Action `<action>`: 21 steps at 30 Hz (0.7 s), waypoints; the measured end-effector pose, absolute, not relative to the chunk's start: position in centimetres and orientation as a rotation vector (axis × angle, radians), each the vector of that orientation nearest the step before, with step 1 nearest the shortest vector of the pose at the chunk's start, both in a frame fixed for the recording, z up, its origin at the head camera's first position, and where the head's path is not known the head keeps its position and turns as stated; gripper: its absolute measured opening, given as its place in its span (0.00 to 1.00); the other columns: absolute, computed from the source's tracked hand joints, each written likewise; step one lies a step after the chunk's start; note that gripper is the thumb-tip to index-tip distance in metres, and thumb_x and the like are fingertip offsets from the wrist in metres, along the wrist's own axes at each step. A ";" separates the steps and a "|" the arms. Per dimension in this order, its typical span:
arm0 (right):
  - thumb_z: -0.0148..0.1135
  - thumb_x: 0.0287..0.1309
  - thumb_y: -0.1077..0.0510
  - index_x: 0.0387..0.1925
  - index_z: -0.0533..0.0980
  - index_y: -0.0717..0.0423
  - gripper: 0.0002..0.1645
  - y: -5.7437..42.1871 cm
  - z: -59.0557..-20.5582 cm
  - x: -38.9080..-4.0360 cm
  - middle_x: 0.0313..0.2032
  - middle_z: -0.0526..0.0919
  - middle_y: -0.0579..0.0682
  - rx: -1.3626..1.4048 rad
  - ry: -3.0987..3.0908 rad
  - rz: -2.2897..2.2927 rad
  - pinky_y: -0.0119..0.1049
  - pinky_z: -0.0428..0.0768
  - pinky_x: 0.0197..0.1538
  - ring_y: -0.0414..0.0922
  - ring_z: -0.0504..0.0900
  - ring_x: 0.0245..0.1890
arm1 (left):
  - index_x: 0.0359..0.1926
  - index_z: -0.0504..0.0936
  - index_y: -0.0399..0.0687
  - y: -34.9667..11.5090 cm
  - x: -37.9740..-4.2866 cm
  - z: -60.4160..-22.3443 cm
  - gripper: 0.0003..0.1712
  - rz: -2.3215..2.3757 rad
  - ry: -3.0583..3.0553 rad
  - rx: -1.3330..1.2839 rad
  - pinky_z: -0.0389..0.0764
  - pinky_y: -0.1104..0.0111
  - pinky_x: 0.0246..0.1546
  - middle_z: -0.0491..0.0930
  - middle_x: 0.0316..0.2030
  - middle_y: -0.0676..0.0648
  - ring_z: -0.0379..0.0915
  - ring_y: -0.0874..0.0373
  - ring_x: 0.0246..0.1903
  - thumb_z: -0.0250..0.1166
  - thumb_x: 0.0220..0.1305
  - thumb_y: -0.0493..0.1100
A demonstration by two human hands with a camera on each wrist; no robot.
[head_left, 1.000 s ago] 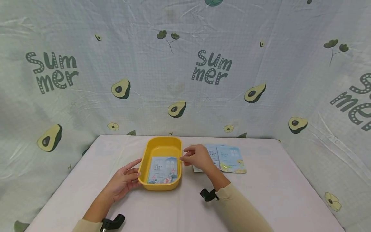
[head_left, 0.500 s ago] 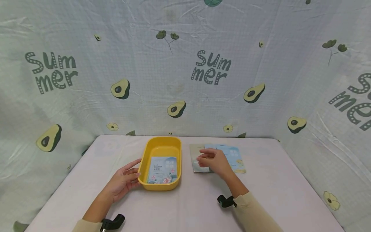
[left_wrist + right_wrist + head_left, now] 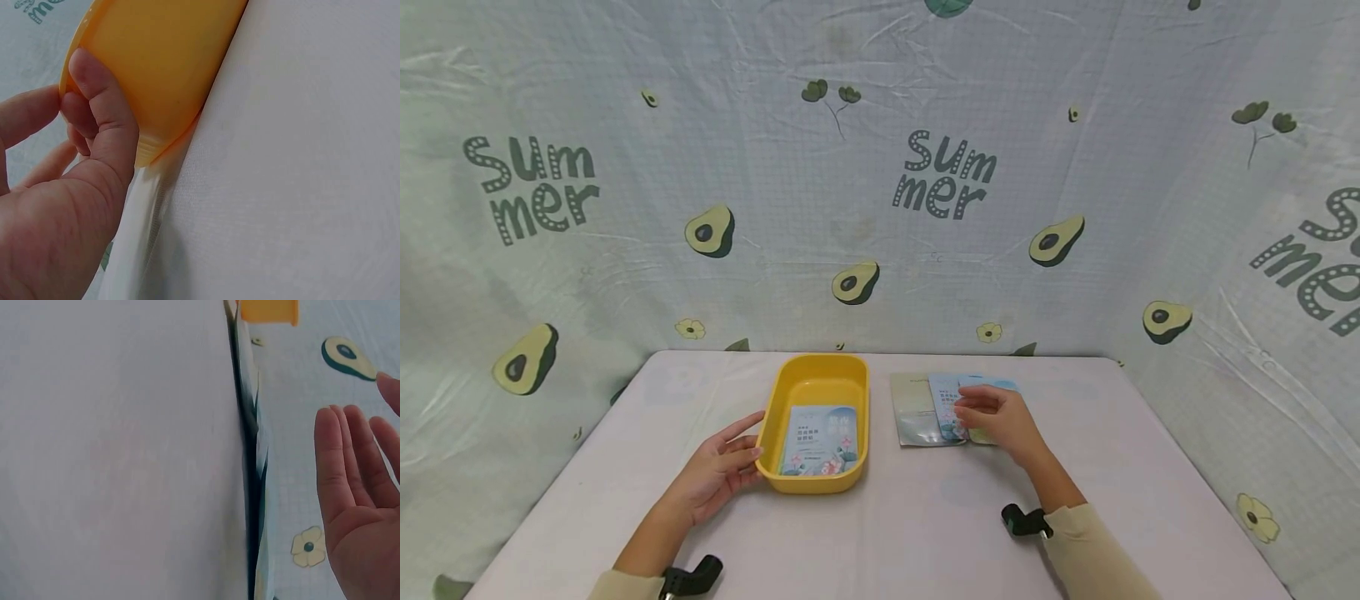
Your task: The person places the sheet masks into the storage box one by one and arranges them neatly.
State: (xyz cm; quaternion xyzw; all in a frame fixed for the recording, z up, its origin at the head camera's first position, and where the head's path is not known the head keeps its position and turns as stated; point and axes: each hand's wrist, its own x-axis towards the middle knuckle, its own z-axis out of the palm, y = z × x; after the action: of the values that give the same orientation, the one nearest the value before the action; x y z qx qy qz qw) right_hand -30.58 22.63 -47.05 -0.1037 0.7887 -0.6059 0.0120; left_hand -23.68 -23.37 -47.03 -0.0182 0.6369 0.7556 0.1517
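Observation:
My left hand (image 3: 722, 475) is at the near left side of a yellow plastic tray (image 3: 782, 383), and in the left wrist view its thumb and fingers (image 3: 94, 69) hold the rim. Inside the tray lies a pale blue flat sachet (image 3: 820, 442) with printed flowers. To the right, a silver-grey sachet (image 3: 917, 417), a light blue sachet (image 3: 945, 400) and another blue sachet (image 3: 1000, 383) overlap on the table. Over these hovers my right hand (image 3: 1000, 417), partly covering the rightmost one. Its fingers (image 3: 334, 456) hold nothing in the right wrist view.
All of this is on a white-covered table (image 3: 880, 542) whose far edge meets a hanging curtain (image 3: 880, 183) printed with avocados. A black wrist camera (image 3: 692, 577) sits on the left wrist, another black camera (image 3: 1024, 521) on the right.
My right hand has moved right, from beside the tray to over the rightmost sachet, uncovering the silver-grey sachet. The left hand and tray stay where they were.

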 end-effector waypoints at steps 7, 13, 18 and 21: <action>0.73 0.60 0.51 0.62 0.78 0.63 0.32 25.2 -47.5 -31.1 0.53 0.87 0.58 -0.287 2.606 -1.779 0.22 0.81 0.50 0.35 0.85 0.48 | 0.81 0.52 0.50 -23.3 -23.8 -47.3 0.43 2.173 1.820 -0.076 0.87 0.67 0.47 0.78 0.49 0.50 0.82 0.56 0.43 0.61 0.73 0.35; 0.72 0.61 0.45 0.62 0.79 0.59 0.33 26.3 -47.7 -31.5 0.57 0.85 0.55 -0.247 2.713 -1.662 0.29 0.79 0.57 0.49 0.83 0.57 | 0.82 0.50 0.49 -23.4 -23.7 -47.2 0.44 2.187 1.788 -0.056 0.87 0.67 0.47 0.80 0.49 0.50 0.83 0.56 0.44 0.61 0.73 0.35; 0.71 0.63 0.46 0.63 0.78 0.58 0.32 27.1 -47.5 -31.9 0.61 0.82 0.56 -0.200 2.768 -1.609 0.51 0.77 0.68 0.55 0.78 0.64 | 0.82 0.50 0.50 -23.4 -23.7 -47.1 0.44 2.186 1.788 -0.056 0.87 0.67 0.48 0.80 0.50 0.50 0.83 0.56 0.44 0.61 0.73 0.36; 0.71 0.63 0.46 0.63 0.78 0.58 0.32 27.5 -47.4 -32.2 0.63 0.80 0.58 -0.166 2.779 -1.589 0.56 0.73 0.70 0.57 0.76 0.67 | 0.82 0.49 0.50 -23.4 -23.7 -47.1 0.44 2.183 1.790 -0.050 0.87 0.66 0.48 0.79 0.51 0.49 0.83 0.55 0.45 0.61 0.73 0.35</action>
State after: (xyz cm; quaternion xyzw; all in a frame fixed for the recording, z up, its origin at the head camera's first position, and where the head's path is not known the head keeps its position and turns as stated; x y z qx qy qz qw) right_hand -32.16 27.52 -47.35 -0.0518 0.8665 -0.4955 -0.0319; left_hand -23.73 -23.41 -47.07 -0.0175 0.6260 0.7634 0.1582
